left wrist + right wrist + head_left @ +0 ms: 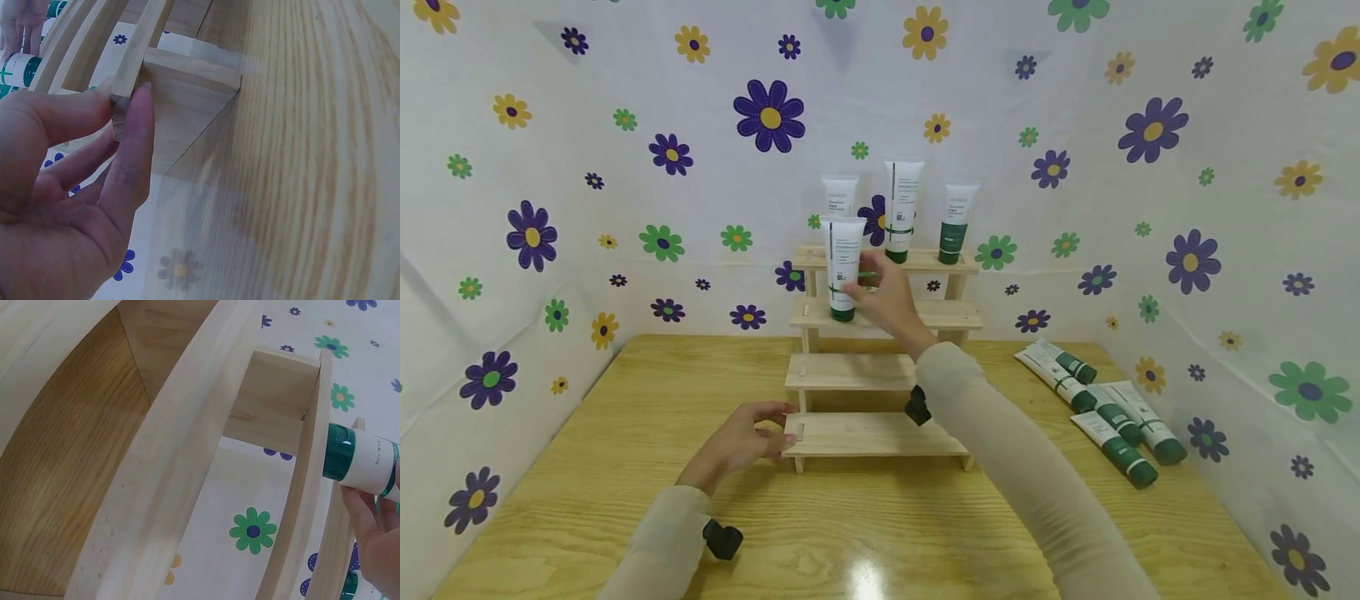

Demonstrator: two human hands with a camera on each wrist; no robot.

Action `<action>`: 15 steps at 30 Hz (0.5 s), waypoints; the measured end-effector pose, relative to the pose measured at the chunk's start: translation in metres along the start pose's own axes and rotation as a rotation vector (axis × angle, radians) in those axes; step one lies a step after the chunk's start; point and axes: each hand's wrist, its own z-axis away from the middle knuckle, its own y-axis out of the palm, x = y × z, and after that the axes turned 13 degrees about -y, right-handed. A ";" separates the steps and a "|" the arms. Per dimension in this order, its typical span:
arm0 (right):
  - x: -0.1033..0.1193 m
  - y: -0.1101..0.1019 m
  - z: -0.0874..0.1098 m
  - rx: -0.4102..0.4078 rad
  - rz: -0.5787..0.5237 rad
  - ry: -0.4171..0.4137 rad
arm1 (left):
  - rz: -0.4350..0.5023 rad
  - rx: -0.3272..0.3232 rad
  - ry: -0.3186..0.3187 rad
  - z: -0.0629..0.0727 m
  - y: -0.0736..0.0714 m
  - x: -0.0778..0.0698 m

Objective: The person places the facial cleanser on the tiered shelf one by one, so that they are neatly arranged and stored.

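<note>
My right hand (889, 298) grips a white squeeze tube (844, 258) with a green cap, held upright, cap down, at the left end of the second-highest step of a wooden tiered stand (850, 438). In the right wrist view its green cap (339, 452) is at the step's edge; whether it bears weight there I cannot tell. My left hand (733, 443) pinches the left end of the lowest step (132, 75) between thumb and fingers. On the top step stand a tall tube (902, 200), a shorter tube (958, 212) and, partly hidden, another tube (839, 193).
Several white-and-green tubes (1105, 429) lie in a loose group on the wooden table (700, 375), right of the stand. A flower-printed cloth (700, 192) encloses the back and sides. A dark wrist camera (917, 406) sits on each sleeve.
</note>
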 end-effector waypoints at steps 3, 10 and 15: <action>-0.002 0.001 0.000 0.006 -0.004 -0.027 | -0.002 0.002 0.005 0.000 0.000 0.000; -0.004 0.002 0.001 0.019 -0.006 -0.050 | -0.005 0.004 0.012 0.000 0.000 0.001; -0.005 0.004 -0.001 0.021 0.009 -0.049 | -0.013 0.000 0.011 0.000 0.000 0.000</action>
